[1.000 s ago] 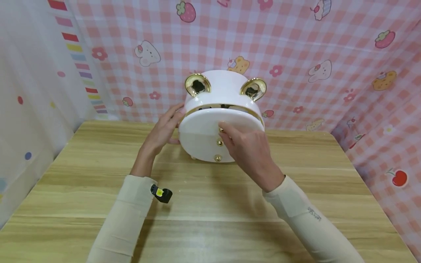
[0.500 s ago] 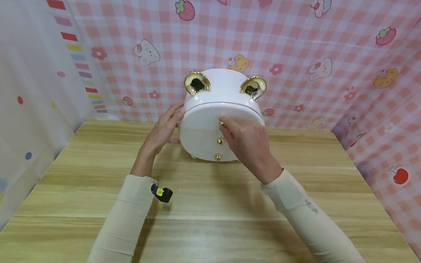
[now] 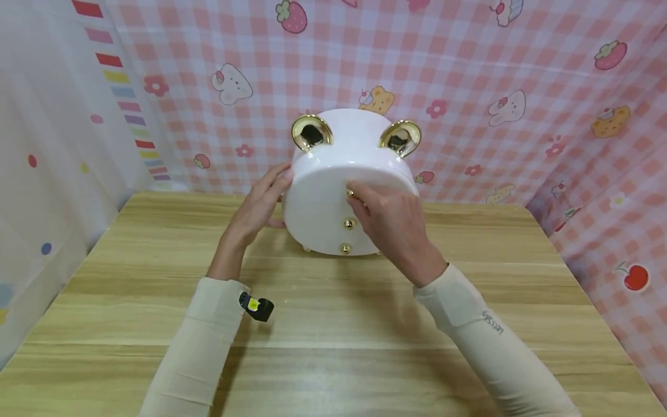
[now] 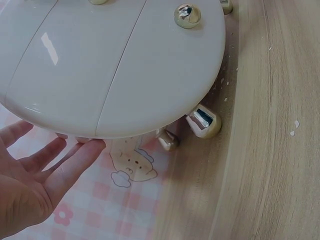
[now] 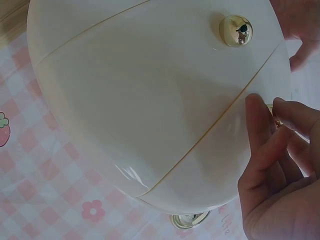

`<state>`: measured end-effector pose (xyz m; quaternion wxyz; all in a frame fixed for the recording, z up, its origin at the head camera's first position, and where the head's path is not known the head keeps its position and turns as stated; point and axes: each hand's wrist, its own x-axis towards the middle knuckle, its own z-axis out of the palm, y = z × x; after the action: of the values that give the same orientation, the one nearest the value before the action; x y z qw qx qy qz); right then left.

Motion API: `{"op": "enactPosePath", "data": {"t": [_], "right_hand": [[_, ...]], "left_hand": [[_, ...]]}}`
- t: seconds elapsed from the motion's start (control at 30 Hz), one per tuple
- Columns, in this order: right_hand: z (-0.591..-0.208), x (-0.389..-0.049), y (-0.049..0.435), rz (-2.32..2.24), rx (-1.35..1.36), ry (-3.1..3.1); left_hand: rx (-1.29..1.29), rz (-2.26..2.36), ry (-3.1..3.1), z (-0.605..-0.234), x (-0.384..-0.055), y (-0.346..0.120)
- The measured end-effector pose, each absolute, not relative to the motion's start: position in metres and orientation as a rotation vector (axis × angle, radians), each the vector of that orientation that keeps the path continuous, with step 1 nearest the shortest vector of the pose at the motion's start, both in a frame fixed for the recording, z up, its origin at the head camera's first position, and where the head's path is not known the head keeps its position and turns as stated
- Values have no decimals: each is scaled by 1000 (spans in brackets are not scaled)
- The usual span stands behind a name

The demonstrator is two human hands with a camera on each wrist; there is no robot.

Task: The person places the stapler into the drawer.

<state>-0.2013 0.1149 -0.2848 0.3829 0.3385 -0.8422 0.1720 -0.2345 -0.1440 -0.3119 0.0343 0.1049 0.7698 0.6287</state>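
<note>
A glossy white drawer box [image 3: 318,214] with gold ears [image 3: 399,139] and small gold feet [image 4: 204,121] stands upright at the back of the table. Thin seams divide its rounded front into three drawers. All three drawer fronts sit flush with the body. My right hand [image 3: 398,231] pinches the top gold knob [image 3: 351,193] between thumb and index finger. Below it, the middle knob [image 3: 349,223] and bottom knob [image 3: 345,249] are untouched. My left hand [image 3: 255,208] rests against the box's left side, fingers extended, as the left wrist view [image 4: 50,175] also shows.
The wooden table [image 3: 323,370] stretches out in front of the box. A pink checked cloth [image 3: 198,127] hangs close behind it, with more cloth at both sides. A small black camera [image 3: 256,306] sits at my left wrist.
My right hand has pushed the top drawer back in, closing the gap seen a second ago along its upper edge. My left hand has stayed against the side.
</note>
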Motion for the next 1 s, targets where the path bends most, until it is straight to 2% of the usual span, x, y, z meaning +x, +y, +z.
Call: {"op": "enactPosePath", "data": {"t": [0.6, 0.8, 1.0], "right_hand": [[-293, -198, 126, 446, 852, -2124], [-295, -186, 146, 432, 837, -2124], [-297, -179, 169, 400, 773, -2128]], "left_hand": [[344, 1864, 2422, -317, -227, -149], [358, 1613, 2691, -314, -214, -154], [347, 1152, 3078, -301, -191, -155]]}}
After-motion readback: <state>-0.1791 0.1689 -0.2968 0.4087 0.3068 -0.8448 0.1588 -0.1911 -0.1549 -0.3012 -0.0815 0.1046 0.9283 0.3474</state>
